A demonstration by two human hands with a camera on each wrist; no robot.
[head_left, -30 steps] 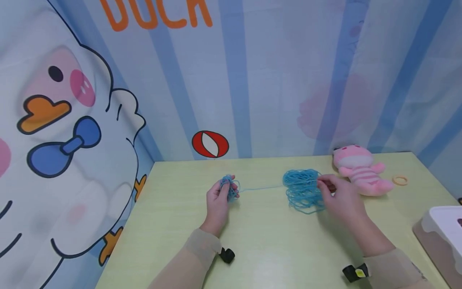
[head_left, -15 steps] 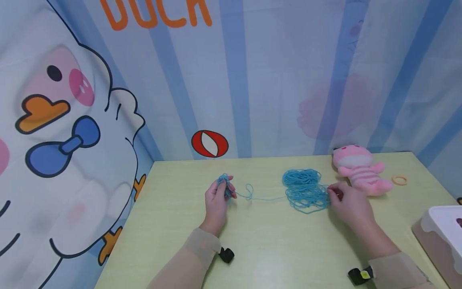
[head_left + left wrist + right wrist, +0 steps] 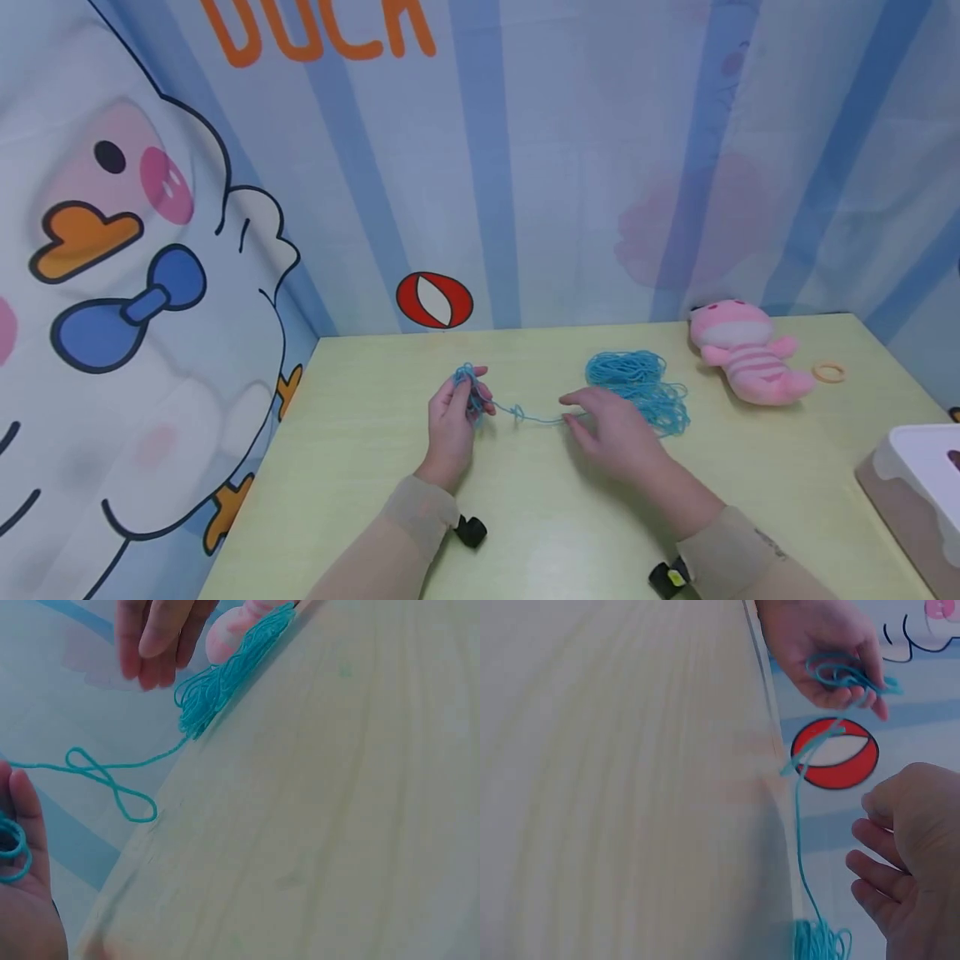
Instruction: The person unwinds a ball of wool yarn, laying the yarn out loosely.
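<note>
My left hand (image 3: 448, 429) grips a small tangled bundle of blue yarn (image 3: 468, 379), thumb laid over it. Loose loops of the bundle stick out past the fingers in the right wrist view. From it a single strand (image 3: 542, 421) with a small loop runs right to a larger heap of blue yarn (image 3: 667, 408) on the table. My right hand (image 3: 626, 437) hovers beside this heap and hides part of its left side. Its thumb and fingers stand apart near the strand, with nothing between them in the right wrist view.
A pink striped plush toy (image 3: 753, 362) lies at the table's back right. Beside it is a small orange ring (image 3: 828, 372). A box with a white lid (image 3: 918, 467) stands at the right edge. A printed curtain (image 3: 555, 167) hangs behind the pale table (image 3: 360, 417).
My right hand has let go at the heap's right side and moved left, toward the strand. The left hand stays nearly in place. The once straight strand now sags with a small loop.
</note>
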